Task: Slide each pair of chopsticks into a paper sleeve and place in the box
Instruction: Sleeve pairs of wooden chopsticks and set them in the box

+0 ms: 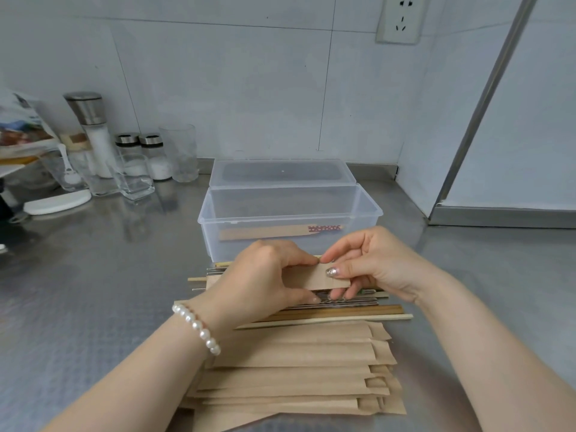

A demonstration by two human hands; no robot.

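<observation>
Both hands hold one brown paper sleeve [321, 280] above a row of loose chopsticks [343, 316] on the steel counter. My left hand [265, 275] grips the sleeve's left part and covers it. My right hand [367, 266] pinches the sleeve's right end between thumb and fingers. A stack of empty paper sleeves [296, 375] lies nearest me. Behind the hands stands a clear plastic box [212, 213] with its lid tipped open, holding one sleeved pair [268, 233] with a red patterned end.
At the back left stand a salt grinder [90, 129], small shakers [156, 157], glass jars [180, 151] and a white lid [56, 202]. A tiled wall with a socket [402, 18] rises behind the box. A metal-framed panel [498, 120] closes the right side.
</observation>
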